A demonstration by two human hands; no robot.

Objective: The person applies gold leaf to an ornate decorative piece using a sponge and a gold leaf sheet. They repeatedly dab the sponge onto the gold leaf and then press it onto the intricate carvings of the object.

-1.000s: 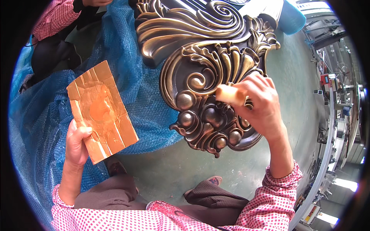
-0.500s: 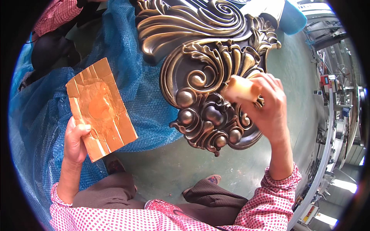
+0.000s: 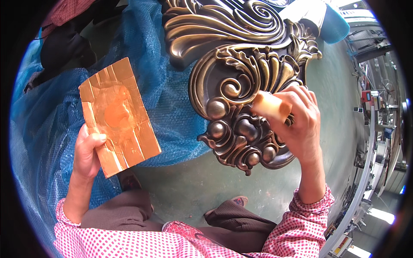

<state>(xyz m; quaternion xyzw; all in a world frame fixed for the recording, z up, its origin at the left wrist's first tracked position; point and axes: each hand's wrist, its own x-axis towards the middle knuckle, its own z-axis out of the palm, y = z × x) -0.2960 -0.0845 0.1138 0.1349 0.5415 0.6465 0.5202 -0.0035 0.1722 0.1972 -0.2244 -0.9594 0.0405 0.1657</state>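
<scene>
My left hand (image 3: 89, 150) grips a piece of cardboard (image 3: 144, 144) by its lower left edge, thumb on top. The cardboard is coated copper-gold, creased, with a wet-looking orange patch in its middle. My right hand (image 3: 301, 118) pinches a cream-coloured block (image 3: 272, 106) with brown ends; blur hides whether it is a sponge or a brush. The block is over a large carved ornament (image 3: 232, 88), dark with gold-bronze highlights, with scrolls, leaves and round knobs. Whether the block touches the carving I cannot tell.
Blue bubble wrap (image 3: 172, 124) lies under and left of the ornament. A person in a red-checked sleeve (image 3: 69, 10) is at the far left. A light-blue object (image 3: 335, 26) stands behind the ornament. Metal racks and equipment (image 3: 374, 129) line the right side of the green floor (image 3: 258, 189).
The ornament and the cardboard sit slightly farther right in view. Relative to the carving, my right hand with the block has shifted a little left and nearer, and the block is turned.
</scene>
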